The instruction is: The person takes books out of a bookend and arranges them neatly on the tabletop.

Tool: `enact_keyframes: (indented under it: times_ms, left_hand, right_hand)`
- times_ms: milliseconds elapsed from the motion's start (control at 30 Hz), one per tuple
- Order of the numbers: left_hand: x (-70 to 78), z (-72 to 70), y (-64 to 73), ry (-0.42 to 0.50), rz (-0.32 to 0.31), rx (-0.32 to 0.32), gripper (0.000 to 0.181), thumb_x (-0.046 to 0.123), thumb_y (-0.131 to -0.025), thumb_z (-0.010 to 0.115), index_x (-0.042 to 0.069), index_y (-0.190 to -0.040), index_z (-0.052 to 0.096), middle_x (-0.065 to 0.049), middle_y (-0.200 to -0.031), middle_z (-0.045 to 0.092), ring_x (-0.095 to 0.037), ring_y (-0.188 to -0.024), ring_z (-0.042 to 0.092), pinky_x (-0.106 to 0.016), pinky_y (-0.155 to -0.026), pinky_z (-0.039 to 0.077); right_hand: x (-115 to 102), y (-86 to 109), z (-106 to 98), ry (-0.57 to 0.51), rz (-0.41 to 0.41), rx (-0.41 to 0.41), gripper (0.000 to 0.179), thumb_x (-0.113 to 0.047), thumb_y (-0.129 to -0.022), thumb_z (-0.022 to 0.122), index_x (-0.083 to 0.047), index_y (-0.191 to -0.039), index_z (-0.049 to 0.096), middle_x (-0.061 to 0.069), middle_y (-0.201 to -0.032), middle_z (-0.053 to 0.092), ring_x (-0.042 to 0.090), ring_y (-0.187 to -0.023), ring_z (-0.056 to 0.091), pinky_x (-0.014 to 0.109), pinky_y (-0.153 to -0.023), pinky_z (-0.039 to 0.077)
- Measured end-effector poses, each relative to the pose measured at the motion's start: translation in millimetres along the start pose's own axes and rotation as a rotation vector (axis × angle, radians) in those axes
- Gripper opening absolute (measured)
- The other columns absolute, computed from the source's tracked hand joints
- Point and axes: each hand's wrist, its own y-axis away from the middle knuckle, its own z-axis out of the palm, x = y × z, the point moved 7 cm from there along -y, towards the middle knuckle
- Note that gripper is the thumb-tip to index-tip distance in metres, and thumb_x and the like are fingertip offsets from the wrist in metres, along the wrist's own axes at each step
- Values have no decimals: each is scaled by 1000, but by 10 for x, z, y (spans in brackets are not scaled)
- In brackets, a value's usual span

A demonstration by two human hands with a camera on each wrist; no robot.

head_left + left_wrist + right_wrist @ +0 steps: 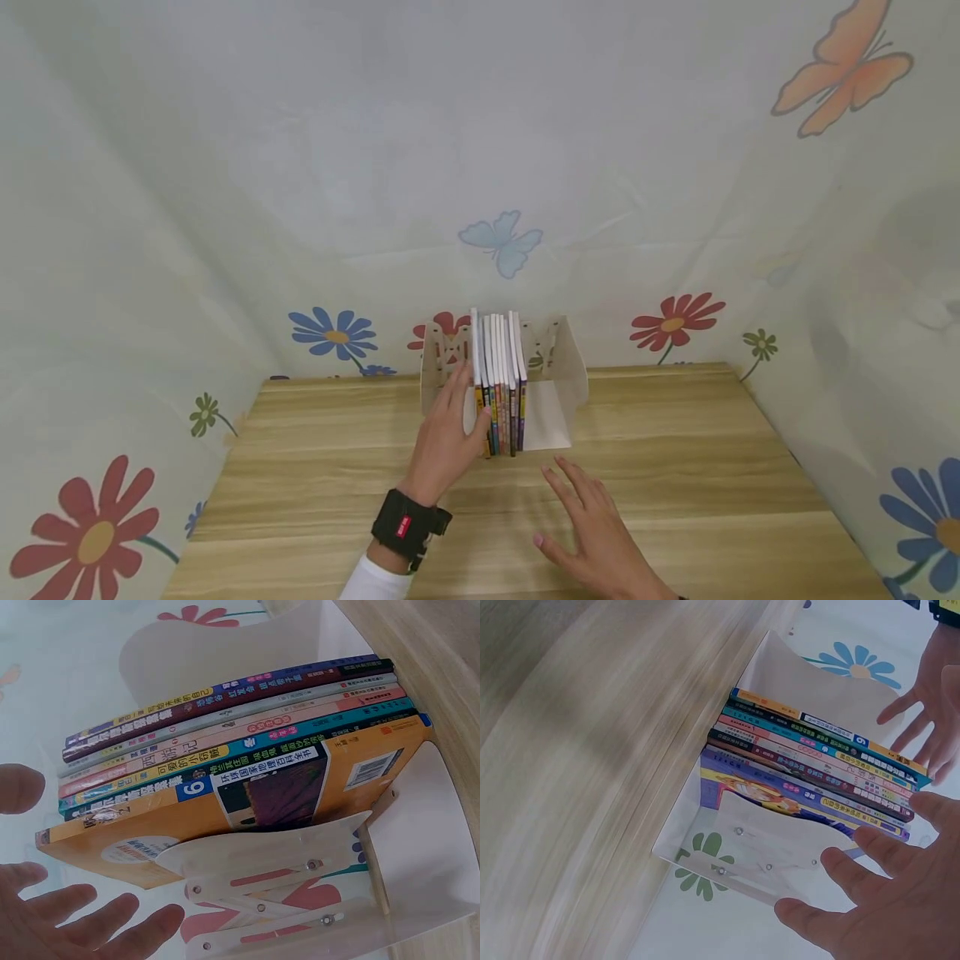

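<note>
A row of thin books [501, 417] stands upright, spines forward, in a white expandable book rack [551, 425]. At the left end of the row is an orange book [352, 769] with a blue number 6 on its spine. A purple book [780, 796] with a cartoon cover forms the right end. My left hand [442, 442] reaches along the row's left side, its fingers straight and spread and the thumb near the spines. In front of the rack's right half, my right hand [596, 529] hovers with fingers apart, holding nothing.
The rack stands on a wood-grain table [322, 475] near its back edge. Behind and beside it hangs a pale cloth [375, 167] printed with flowers and butterflies. The rack's curved right end panel [573, 367] rises beyond a gap beside the books.
</note>
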Motion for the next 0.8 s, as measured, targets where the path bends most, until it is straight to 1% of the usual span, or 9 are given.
enact_keyframes:
  times_ms: [100,233,300,433,500,600,667,800]
  left_hand:
    - [2,5,-51,20,0,9,67,37,-94,51,21,-148,14,-5,-150,21,-24,-127,33,-50,-91,45]
    - [-13,45,-100,21,1,10,66,35,-94,51,22,-147,15,-3,-151,20,-25,-127,33,-51,-94,41]
    - [-22,67,-122,22,8,17,65,31,-94,52,20,-147,18,-5,-150,22,-26,-126,35,-52,-94,41]
    - [-58,113,-152,33,-11,21,62,29,-94,53,21,-146,21,-10,-148,27,-28,-123,38,-53,-92,42]
    - [-75,133,-167,47,-26,16,61,30,-94,52,22,-146,22,-11,-147,27,-29,-123,38,-54,-92,43]
    - [-91,156,-189,63,-49,6,58,34,-95,49,24,-146,22,-9,-148,27,-28,-122,40,-53,-92,43]
    - [-93,162,-201,80,-52,7,57,35,-96,47,24,-146,23,-9,-148,27,-28,-121,40,-53,-91,43]
    - [-79,156,-216,114,-39,19,54,34,-97,46,21,-145,25,-12,-146,29,-30,-120,41,-53,-88,45]
  right_hand:
    - [0,-2,-14,-5,-2,3,78,-56,-83,58,-25,-146,23,9,-147,27,24,-131,25,67,-95,29]
    - [6,-1,-19,-8,1,2,77,-55,-84,58,-25,-146,23,6,-148,25,24,-131,24,66,-96,28]
    - [9,0,-20,-11,3,2,77,-55,-84,57,-25,-146,22,5,-149,24,24,-131,24,66,-97,28]
    - [11,6,-16,-20,2,4,77,-54,-84,58,-25,-146,23,4,-149,24,25,-131,24,67,-96,28]
    - [10,8,-18,-21,-1,7,77,-54,-84,58,-25,-146,23,4,-149,24,25,-131,24,67,-95,29]
    - [9,9,-26,-22,-6,14,76,-53,-84,59,-24,-146,24,6,-148,25,26,-131,25,67,-95,29]
    - [9,8,-33,-22,-8,19,76,-52,-84,59,-24,-146,24,6,-148,26,26,-131,26,67,-95,30]
    - [15,6,-37,-22,-10,22,76,-52,-84,60,-24,-145,25,5,-148,25,27,-130,27,66,-95,31]
